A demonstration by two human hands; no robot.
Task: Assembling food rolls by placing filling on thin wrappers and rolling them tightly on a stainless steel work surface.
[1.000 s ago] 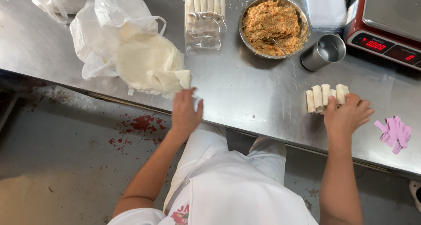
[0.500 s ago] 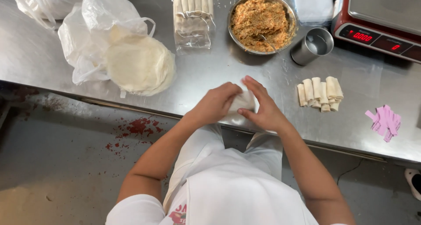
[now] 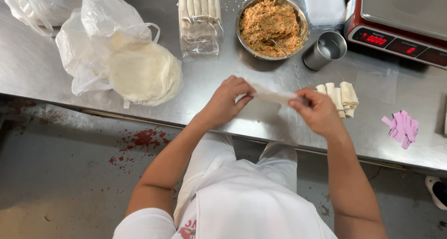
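Both hands pinch a thin wrapper taut

A brushed steel table stands over a grey concrete floor blotched with red stains.

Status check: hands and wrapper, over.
Both hands, left hand and right hand, pinching one thin wrapper stretched between them above the table. Finished rolls just past the right hand.
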